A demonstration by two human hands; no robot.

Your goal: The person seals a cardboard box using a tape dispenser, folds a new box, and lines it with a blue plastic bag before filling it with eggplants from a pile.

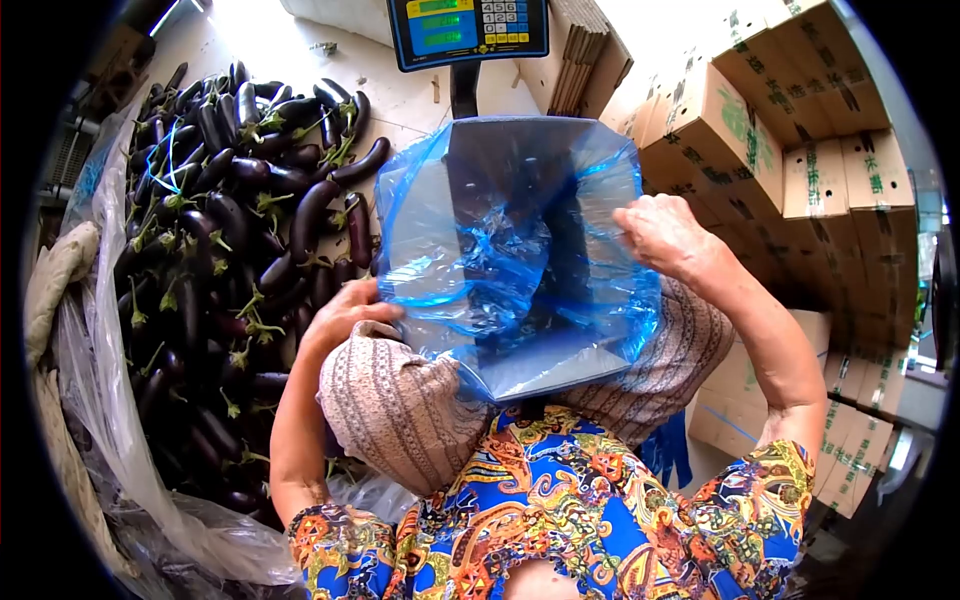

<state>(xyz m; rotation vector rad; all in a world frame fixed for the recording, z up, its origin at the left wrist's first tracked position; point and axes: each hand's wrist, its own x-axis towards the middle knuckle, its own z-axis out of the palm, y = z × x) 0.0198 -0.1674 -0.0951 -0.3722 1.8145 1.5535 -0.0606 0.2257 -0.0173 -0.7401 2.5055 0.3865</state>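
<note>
A cardboard box (560, 372) with open flaps stands before me, lined with a thin blue plastic bag (505, 250) that is draped over its rim. The bag lies crumpled inside the box. My right hand (668, 235) is closed in a pinch on the bag at the upper right edge. At the left edge my left hand (355, 310) holds the bag low on that side; its fingertips are partly hidden. Behind the box rises a scale's display (470, 30) with green digits and a keypad, on a dark post.
A large heap of eggplants (230, 240) lies to the left on clear plastic sheeting (130, 400). Stacked cardboard boxes (740, 130) with green print stand at the right. Flattened cartons (580, 60) lean behind the scale. Patterned sleeve covers (400, 410) lie near my lap.
</note>
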